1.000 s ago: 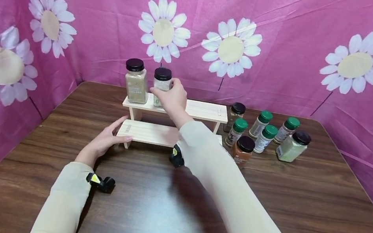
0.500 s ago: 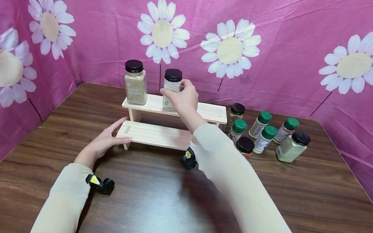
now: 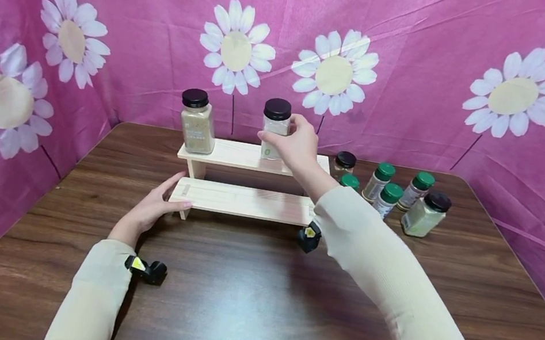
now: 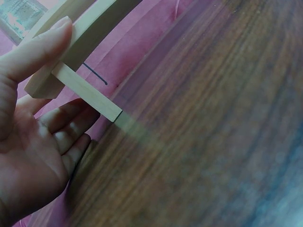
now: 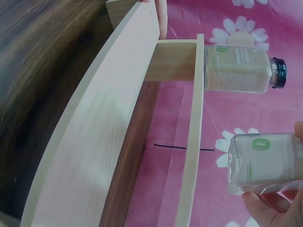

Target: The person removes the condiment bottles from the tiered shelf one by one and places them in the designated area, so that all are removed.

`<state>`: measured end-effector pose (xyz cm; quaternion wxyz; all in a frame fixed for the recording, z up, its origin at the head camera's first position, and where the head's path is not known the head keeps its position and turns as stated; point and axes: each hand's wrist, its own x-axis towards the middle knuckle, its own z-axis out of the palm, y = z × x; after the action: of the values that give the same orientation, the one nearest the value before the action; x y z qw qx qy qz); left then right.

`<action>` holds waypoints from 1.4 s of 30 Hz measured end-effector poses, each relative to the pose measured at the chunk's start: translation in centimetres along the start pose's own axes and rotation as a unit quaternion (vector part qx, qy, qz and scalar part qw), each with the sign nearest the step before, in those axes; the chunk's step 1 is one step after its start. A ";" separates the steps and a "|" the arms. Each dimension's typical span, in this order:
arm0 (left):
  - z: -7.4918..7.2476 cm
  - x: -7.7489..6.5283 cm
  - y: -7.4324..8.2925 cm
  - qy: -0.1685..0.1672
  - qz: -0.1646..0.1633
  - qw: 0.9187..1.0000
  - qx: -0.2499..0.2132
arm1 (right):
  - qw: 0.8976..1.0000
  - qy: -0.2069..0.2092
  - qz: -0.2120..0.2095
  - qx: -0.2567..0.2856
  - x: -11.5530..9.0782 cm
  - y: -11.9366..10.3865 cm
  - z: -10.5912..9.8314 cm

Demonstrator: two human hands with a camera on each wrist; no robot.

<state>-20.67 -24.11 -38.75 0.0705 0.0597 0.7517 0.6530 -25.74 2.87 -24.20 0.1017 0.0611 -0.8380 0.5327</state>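
My right hand [image 3: 299, 143] grips a square glass spice jar [image 3: 270, 151] with a black lid, fingers and thumb around its sides. In the right wrist view a gap shows between the jar's base and the upper shelf [image 5: 191, 156]. My left hand [image 3: 151, 206] holds the left end of the lower shelf [image 3: 247, 201] of a two-step wooden rack. In the left wrist view the thumb [image 4: 52, 45] lies on the board and the other fingers reach past its end. A taller black-lidded jar [image 3: 197, 129] of tan powder stands upright on the upper shelf's left end.
Right of the rack stand several green-capped spice bottles [image 3: 377, 183], a black-lidded jar [image 3: 344, 167] and a pale green jar [image 3: 424, 216]. My right sleeve [image 3: 370, 253] covers part of this group. A pink flowered cloth [image 3: 162, 61] hangs behind the brown table [image 3: 212, 301].
My right hand has moved the jar rightward, away from the tan jar, and slightly up. The right forearm now hides the orange jar. My left hand stays on the lower shelf.
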 end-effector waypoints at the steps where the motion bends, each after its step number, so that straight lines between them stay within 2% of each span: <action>1: 0.0 0.0 0.0 0.000 0.000 1.000 0.000 | 1.000 -0.003 -0.002 0.001 -0.1 0.1 -0.4; 11: 0.0 0.0 0.0 -0.001 -0.003 1.000 -0.002 | 1.000 -0.008 -0.022 -0.015 -1.1 0.1 -4.3; 19: 0.0 0.0 -0.1 -0.002 0.002 1.000 -0.006 | 1.000 -0.002 -0.030 0.006 -2.0 1.1 -7.4; 24: 0.0 0.1 -0.2 -0.003 0.003 1.000 -0.006 | 1.000 0.014 -0.018 0.011 -2.8 1.6 -9.4; 32: -0.1 0.0 -0.1 -0.003 0.002 1.000 -0.005 | 0.999 0.036 -0.023 0.026 -4.0 2.6 -12.6; 42: 0.0 0.1 -0.3 -0.003 0.005 1.000 -0.004 | 0.998 0.060 -0.019 0.000 -5.2 4.3 -15.5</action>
<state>-20.78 -24.18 -39.09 0.0692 0.0651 0.7487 0.6561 -19.92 18.74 -22.84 0.1622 0.0452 -0.8289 0.5334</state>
